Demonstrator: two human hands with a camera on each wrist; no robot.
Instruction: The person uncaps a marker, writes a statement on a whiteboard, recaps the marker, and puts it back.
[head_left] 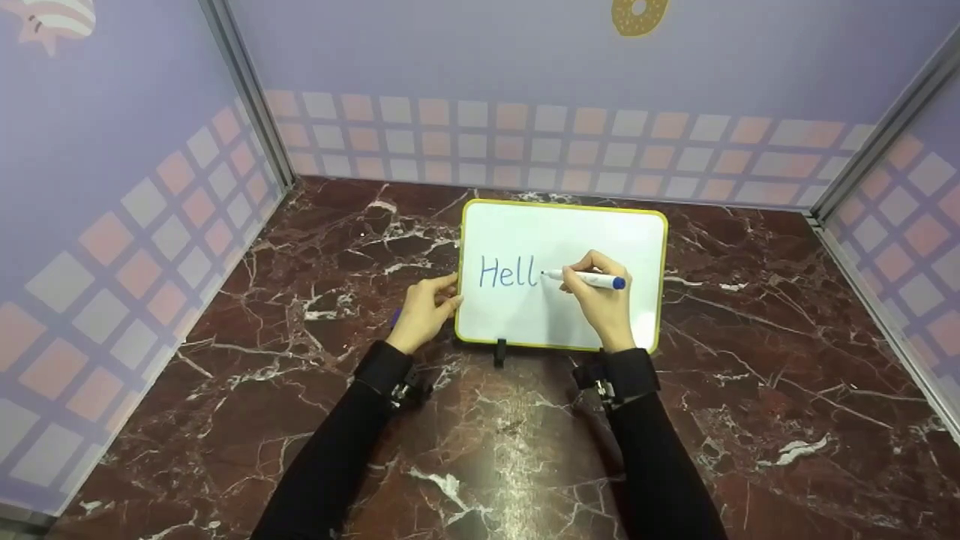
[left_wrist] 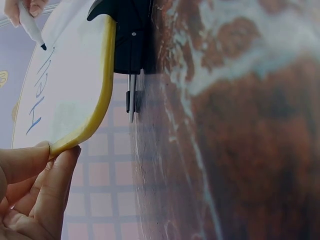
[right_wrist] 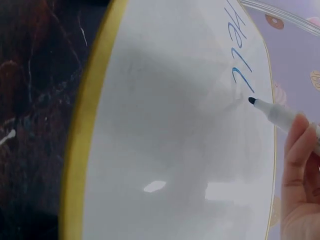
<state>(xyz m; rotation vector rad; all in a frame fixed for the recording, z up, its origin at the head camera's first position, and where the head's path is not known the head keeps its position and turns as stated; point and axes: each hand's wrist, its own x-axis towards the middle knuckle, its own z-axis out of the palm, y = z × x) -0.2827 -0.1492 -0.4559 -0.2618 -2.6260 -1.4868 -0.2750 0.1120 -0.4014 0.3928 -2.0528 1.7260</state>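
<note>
A yellow-rimmed whiteboard (head_left: 555, 322) leans on a black stand (head_left: 500, 352) in the middle of the table. Blue letters (head_left: 508, 272) reading "Hell" are written across its left half. My right hand (head_left: 600, 289) pinches a white marker with a blue end (head_left: 592, 279), its dark tip (right_wrist: 252, 100) just right of the last letter; whether it touches the board I cannot tell. At the board's left edge my left hand (head_left: 425, 311) pinches the yellow rim (left_wrist: 95, 122) between thumb and fingers, as the left wrist view shows. Something purple (head_left: 396, 318), mostly hidden, lies behind that hand.
Dark red marbled table (head_left: 225, 420) surrounds the board. Lilac panels with pink and white squares (head_left: 510, 142) stand behind it and on both sides, joined by grey metal posts (head_left: 247, 90). Black wrist-camera mounts (head_left: 409, 390) sit on both wrists.
</note>
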